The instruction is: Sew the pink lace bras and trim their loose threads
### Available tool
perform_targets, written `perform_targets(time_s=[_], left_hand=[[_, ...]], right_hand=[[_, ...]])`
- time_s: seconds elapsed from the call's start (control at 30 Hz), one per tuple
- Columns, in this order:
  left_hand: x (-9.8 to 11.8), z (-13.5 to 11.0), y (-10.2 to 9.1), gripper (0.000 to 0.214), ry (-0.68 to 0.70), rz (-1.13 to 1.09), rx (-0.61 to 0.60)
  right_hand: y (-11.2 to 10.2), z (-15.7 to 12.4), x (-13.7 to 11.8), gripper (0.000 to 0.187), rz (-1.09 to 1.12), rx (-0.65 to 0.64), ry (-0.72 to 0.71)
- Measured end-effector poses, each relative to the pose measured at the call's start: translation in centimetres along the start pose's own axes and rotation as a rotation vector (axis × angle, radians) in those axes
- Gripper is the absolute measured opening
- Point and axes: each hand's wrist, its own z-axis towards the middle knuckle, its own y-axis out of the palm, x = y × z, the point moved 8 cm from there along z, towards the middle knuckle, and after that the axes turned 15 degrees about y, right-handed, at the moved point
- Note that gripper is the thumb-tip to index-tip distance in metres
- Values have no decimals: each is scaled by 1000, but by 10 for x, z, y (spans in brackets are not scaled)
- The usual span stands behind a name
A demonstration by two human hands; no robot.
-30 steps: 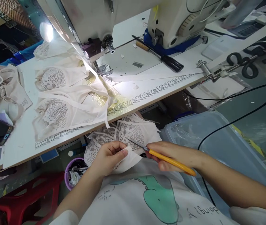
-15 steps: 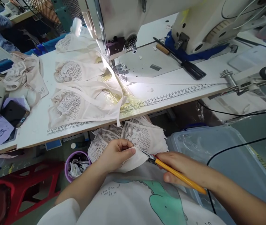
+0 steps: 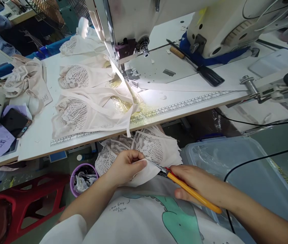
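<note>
My left hand [image 3: 125, 166] is closed, pinching the edge of a cream lace garment piece [image 3: 149, 149] that lies on my lap below the table edge. My right hand [image 3: 197, 183] grips yellow-handled thread snips [image 3: 184, 188], whose metal tip touches the fabric right beside my left fingertips. More lace pieces [image 3: 83, 101], joined by a cream strap, lie on the white sewing table [image 3: 184, 88] and run under the presser foot of the sewing machine [image 3: 134, 20].
A screwdriver [image 3: 197, 66] lies near the machine base. A phone [image 3: 14, 122] and paper slips sit at the table's left. A purple scrap bin [image 3: 81, 179] and red stool [image 3: 19, 206] stand below left; a clear plastic tub [image 3: 235, 169] with a black cable is at right.
Between the oldest frame and now my view shifted left and up. My hands stayed on the lace piece; the snips' tip has moved closer to my left fingertips.
</note>
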Motion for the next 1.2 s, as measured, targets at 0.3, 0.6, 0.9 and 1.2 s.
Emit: perform_targets(time_s=[0.3, 0.6, 0.9, 1.2], left_hand=[[-2, 0, -1, 29, -7, 17, -15], [-5, -1, -8, 27, 30, 27, -47], [13, -7, -21, 28, 136, 18, -19], [9, -10, -27, 30, 124, 41, 43]], right_hand=[[9, 5, 7, 55, 177, -7, 39], [14, 13, 22, 49, 221, 96, 101], [-15, 14, -14, 44, 121, 278, -75], [-22, 14, -15, 45, -221, 292, 16]])
